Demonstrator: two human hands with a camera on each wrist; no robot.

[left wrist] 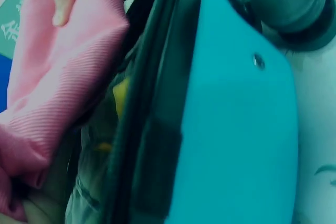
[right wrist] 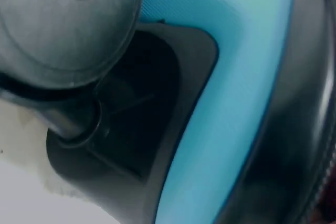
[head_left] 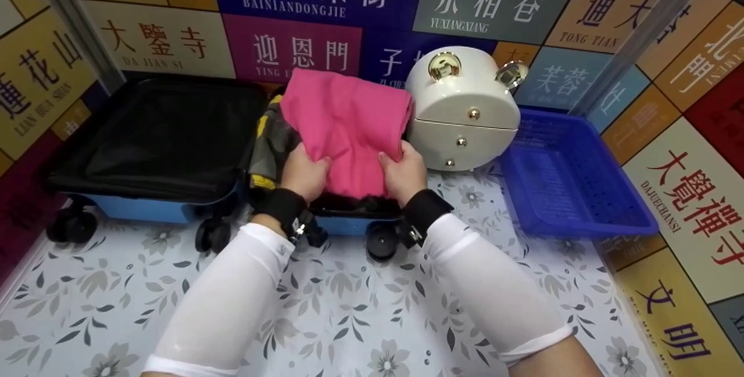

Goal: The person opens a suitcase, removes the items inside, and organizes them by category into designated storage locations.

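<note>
A folded pink cloth [head_left: 349,115] spans the space between both hands, over the right half of an open blue suitcase [head_left: 349,226]. My left hand [head_left: 305,172] grips its near left edge, thumb on top. On the opposite side my right hand [head_left: 407,172] pinches the near right edge the same way. In the left wrist view the pink cloth [left wrist: 68,72] shows a ribbed weave beside the suitcase rim. Left of the cloth, a grey and yellow garment [head_left: 267,144] lies in the suitcase. The right wrist view shows only a wheel [right wrist: 68,24] and the blue shell [right wrist: 231,98].
The suitcase's other half [head_left: 168,139], black-lined and wheeled, lies at the left. A white rounded box [head_left: 465,110] with gold ears and knobs stands right of the cloth. Beyond it sits a blue plastic basket [head_left: 587,229]. Printed panels [head_left: 302,5] enclose the flower-patterned table [head_left: 349,330].
</note>
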